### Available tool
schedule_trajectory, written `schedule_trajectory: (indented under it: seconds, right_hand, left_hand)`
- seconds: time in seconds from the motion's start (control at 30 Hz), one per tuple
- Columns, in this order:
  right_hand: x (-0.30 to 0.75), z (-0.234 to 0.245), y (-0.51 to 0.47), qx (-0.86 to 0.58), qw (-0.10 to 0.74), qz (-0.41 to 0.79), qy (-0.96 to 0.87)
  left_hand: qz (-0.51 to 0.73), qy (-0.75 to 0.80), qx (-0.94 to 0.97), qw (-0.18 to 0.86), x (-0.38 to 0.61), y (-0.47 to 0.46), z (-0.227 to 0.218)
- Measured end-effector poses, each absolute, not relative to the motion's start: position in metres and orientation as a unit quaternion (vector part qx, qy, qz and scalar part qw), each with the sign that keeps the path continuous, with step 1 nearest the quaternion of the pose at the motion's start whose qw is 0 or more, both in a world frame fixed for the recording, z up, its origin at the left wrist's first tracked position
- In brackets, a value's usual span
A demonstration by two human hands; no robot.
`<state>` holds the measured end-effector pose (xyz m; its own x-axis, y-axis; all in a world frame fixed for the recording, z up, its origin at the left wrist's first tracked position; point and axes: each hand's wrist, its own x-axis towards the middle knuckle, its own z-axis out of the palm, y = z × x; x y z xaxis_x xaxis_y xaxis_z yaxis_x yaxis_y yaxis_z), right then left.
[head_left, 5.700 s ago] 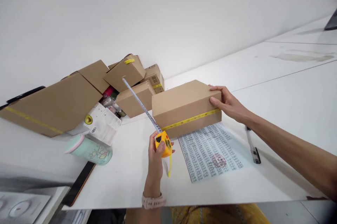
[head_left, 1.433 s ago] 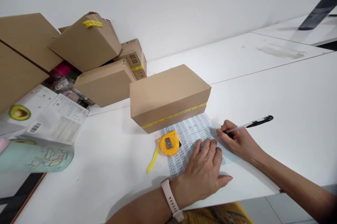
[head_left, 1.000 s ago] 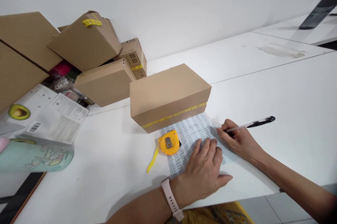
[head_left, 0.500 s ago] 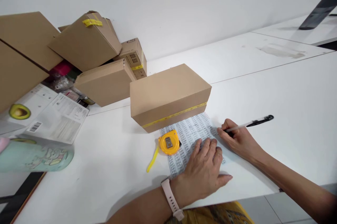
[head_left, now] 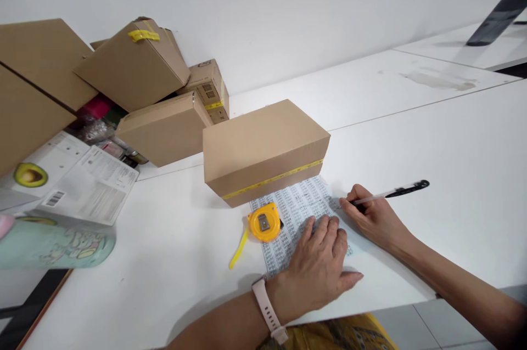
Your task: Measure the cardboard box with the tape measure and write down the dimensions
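Observation:
A sheet of paper [head_left: 284, 237] covered in columns of small handwriting lies on the white table. My left hand [head_left: 320, 265] rests flat on it, fingers stretched out and thumb apart. At the sheet's right edge, my right hand [head_left: 373, 218] grips a black-and-clear pen [head_left: 405, 189], its tip low against the paper. An orange tape measure [head_left: 264, 222] sits on the sheet's left side, with a short end of yellow tape sticking out. Just behind stands a closed cardboard box [head_left: 263, 147] with yellow tape along its front; it covers the top of the sheet.
Several cardboard boxes [head_left: 135, 65] are piled at the back left. A white carton with an avocado picture [head_left: 82, 174] and a pale green bottle [head_left: 74, 243] are at the left. A dark bottle [head_left: 500, 12] stands far right. The table's front edge is close to me.

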<state>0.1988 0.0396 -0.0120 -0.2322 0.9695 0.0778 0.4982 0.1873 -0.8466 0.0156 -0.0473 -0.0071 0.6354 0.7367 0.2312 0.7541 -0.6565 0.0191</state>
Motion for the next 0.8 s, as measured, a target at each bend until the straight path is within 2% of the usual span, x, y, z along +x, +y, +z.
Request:
schedule_trajectory:
  seconds: [0.8]
  right_hand:
    - [0.1974,-0.0057,0.0401,-0.535,0.333,0.351,-0.693]
  left_hand:
    - [-0.101,-0.414,-0.904,0.032,0.0150,-0.0471,-0.0056]
